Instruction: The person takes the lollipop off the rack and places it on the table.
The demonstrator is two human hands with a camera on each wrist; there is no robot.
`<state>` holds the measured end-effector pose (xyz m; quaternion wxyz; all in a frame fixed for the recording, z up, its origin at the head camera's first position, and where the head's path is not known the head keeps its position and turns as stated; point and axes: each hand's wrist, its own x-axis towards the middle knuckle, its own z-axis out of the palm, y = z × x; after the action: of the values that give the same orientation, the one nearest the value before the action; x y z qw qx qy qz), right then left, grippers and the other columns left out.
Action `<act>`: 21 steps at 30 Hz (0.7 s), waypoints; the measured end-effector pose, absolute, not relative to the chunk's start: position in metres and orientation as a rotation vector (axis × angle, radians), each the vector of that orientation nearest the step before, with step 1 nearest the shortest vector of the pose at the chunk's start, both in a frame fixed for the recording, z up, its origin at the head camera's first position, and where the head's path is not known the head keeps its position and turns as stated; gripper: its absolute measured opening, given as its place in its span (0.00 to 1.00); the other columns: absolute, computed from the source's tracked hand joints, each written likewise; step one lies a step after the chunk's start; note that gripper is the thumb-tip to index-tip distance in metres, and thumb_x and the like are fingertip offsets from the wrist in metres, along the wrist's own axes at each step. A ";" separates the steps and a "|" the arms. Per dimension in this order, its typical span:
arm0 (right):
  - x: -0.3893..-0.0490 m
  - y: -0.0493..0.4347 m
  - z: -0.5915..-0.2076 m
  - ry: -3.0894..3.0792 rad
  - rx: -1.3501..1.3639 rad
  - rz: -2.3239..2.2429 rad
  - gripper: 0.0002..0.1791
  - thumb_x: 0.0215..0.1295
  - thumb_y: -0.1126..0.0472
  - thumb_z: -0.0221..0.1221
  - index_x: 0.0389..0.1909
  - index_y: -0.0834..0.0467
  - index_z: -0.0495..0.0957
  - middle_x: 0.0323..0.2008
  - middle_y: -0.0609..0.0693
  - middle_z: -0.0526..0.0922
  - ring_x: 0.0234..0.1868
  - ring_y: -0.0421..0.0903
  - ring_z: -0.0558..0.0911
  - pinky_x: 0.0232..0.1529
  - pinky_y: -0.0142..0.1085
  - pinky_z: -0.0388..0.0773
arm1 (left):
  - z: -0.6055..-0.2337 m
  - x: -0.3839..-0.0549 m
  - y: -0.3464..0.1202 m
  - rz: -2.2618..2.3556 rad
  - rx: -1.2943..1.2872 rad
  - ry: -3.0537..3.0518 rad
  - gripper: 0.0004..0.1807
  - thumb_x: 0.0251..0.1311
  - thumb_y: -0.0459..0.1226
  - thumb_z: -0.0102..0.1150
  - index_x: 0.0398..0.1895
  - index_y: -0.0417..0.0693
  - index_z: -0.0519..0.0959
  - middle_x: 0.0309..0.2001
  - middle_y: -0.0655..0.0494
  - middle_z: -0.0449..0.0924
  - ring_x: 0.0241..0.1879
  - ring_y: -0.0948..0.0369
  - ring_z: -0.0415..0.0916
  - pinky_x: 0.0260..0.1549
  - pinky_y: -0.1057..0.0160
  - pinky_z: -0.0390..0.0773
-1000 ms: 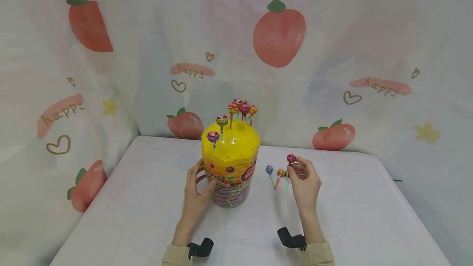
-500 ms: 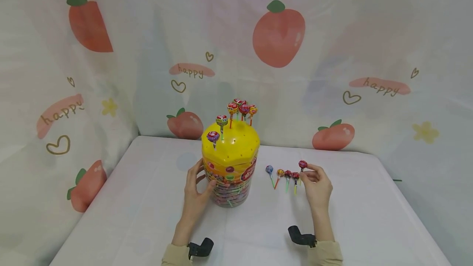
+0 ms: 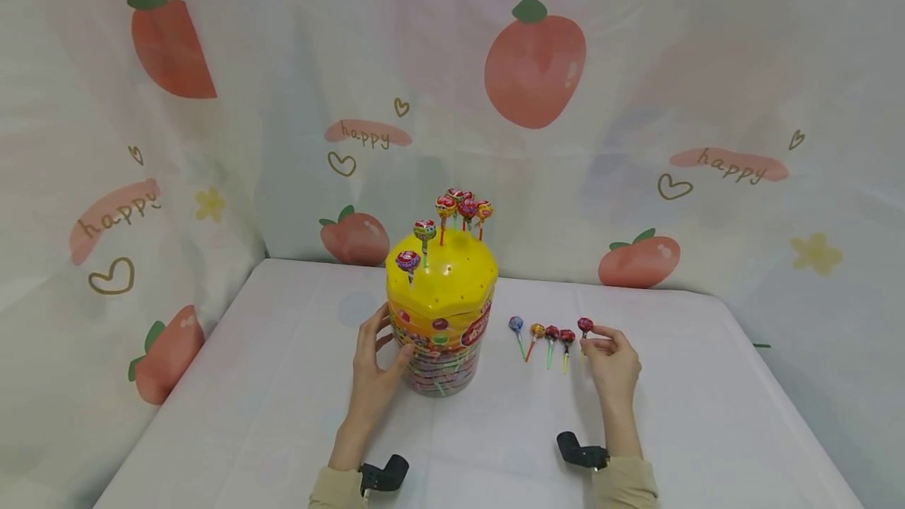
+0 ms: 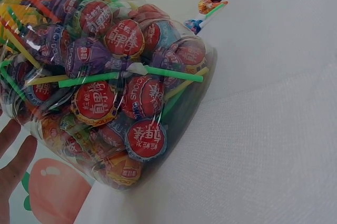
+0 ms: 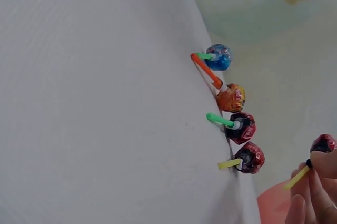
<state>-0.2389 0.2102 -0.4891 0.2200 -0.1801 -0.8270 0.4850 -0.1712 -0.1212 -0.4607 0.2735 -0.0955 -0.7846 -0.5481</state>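
Observation:
A clear jar of lollipops with a yellow lid stands upright on the table. My left hand holds its left side, thumb in front and fingers reaching behind. Wrapped lollipops fill the jar in the left wrist view. My right hand pinches a dark red lollipop by its yellow stick, just under the candy head. Left of this hand lie a blue lollipop, an orange lollipop and two dark red lollipops, in a row on the table.
Several lollipops stick up from the lid's back and left side; small holes dot the rest of it. White cloth covers the table, and a fruit-print curtain hangs behind and along the sides.
My right hand has moved right and slightly down, past the row, with a lollipop between its fingers. Dark red lollipops it had covered now show. My left hand stays at the jar.

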 end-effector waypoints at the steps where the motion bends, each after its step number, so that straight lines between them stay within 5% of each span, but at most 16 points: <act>1: -0.239 0.211 -0.490 -2.293 -0.509 1.338 0.15 0.56 0.65 0.65 0.46 0.62 0.80 0.30 0.59 0.87 0.17 0.23 0.71 0.20 0.25 0.67 | -0.461 -0.171 -0.121 -1.471 -0.258 -2.109 0.37 0.56 0.29 0.62 0.70 0.39 0.59 0.64 0.39 0.65 0.62 0.47 0.66 0.57 0.39 0.74; 13: -0.248 0.219 -0.507 -2.342 -0.593 1.274 0.16 0.56 0.63 0.65 0.47 0.61 0.80 0.34 0.62 0.87 0.18 0.24 0.70 0.31 0.30 0.64 | -0.461 -0.171 -0.122 -1.461 -0.267 -2.098 0.37 0.56 0.28 0.62 0.70 0.38 0.60 0.63 0.38 0.66 0.61 0.44 0.66 0.56 0.38 0.74; 21: -0.250 0.223 -0.510 -2.371 -0.622 1.251 0.17 0.56 0.63 0.65 0.46 0.63 0.79 0.36 0.65 0.86 0.20 0.31 0.72 0.24 0.29 0.66 | -0.464 -0.173 -0.122 -1.455 -0.274 -2.088 0.37 0.56 0.27 0.62 0.70 0.39 0.60 0.63 0.39 0.66 0.61 0.51 0.65 0.56 0.39 0.74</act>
<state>-0.2497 0.2228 -0.5102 0.1936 -0.2217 -0.8453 0.4459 -0.1730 -0.1218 -0.4635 0.2867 -0.1026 -0.7815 -0.5446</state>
